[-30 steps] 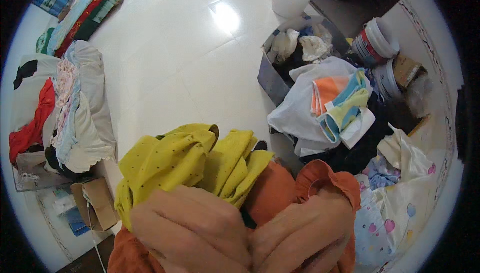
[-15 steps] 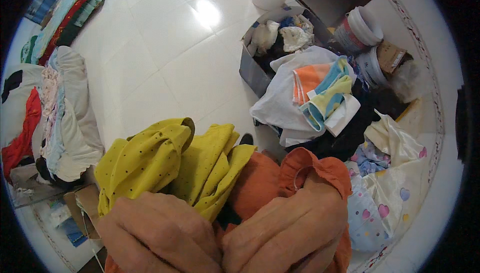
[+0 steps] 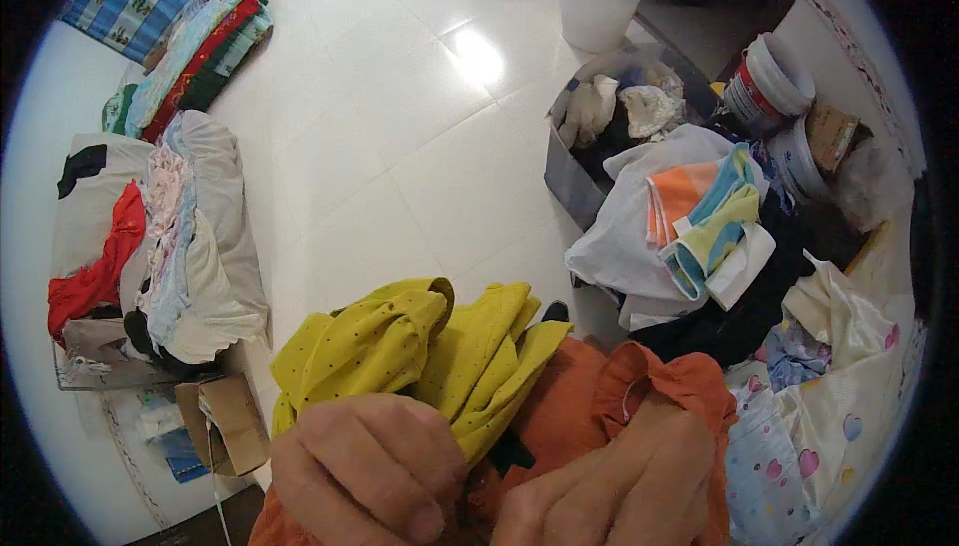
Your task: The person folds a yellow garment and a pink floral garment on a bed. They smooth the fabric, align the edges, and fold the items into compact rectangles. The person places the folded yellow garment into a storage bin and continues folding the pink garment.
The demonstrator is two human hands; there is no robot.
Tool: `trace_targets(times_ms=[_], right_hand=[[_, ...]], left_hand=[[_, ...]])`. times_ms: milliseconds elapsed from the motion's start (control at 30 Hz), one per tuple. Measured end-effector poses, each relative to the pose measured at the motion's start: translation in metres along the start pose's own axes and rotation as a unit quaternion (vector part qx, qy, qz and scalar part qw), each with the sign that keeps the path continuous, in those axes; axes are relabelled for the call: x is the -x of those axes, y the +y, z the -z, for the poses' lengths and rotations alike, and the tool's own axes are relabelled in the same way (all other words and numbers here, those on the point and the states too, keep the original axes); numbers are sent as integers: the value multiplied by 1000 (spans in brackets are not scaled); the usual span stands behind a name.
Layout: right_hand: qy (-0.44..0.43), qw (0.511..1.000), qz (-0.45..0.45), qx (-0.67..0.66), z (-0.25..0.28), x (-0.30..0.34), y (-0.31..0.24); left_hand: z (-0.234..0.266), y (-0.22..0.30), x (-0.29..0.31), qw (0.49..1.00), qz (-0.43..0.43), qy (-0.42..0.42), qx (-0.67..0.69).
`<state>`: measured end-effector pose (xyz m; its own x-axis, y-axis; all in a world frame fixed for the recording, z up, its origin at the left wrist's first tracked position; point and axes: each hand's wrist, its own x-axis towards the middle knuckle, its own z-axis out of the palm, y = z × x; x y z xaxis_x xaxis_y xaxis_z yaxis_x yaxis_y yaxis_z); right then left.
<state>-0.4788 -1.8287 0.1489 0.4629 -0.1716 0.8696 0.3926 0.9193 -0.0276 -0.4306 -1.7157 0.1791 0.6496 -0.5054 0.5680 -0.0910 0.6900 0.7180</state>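
Observation:
My left hand (image 3: 370,466) is low in the view, its fingers curled and the thumb tip showing. My right hand (image 3: 609,481) is beside it, fingers also bent closed. Their fingertips point down, and what they pinch is hidden. Just beyond my left hand bunches a yellow cloth (image 3: 370,341) with black dots, in loose folds. An orange cloth (image 3: 564,396) lies to its right, with a gathered ruffled cuff (image 3: 664,376) around my right wrist. More orange fabric shows between and below the hands.
At right, a grey bin (image 3: 574,171) of crumpled cloths stands near folded towels (image 3: 704,206), white tubs (image 3: 764,81) and heart-patterned satin (image 3: 829,426). A lidded white bucket (image 3: 599,1) stands behind. At left are piled clothes (image 3: 205,246), folded bedding (image 3: 205,56) and a cardboard box (image 3: 230,421).
The whole view has shifted, so the surroundings and hands appear farther right and lower. My left hand has turned slightly, bringing its thumb tip into sight. Both hands stay curled.

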Motion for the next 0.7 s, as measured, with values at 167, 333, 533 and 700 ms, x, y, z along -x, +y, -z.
trace_targets(times_ms=[167,333,533,700], right_hand=[[-34,994,86,-55,11,10,18],[18,997,74,12,13,18,15],[139,975,-130,-110,12,-3,-17],[189,978,-80,-39,21,-11,-1]], left_hand=[[21,-11,1,997,-12,-66,36],[11,-10,0,1000,1,-6,15],[20,-10,3,1000,-11,9,-18],[28,2,6,997,65,40,-29]])
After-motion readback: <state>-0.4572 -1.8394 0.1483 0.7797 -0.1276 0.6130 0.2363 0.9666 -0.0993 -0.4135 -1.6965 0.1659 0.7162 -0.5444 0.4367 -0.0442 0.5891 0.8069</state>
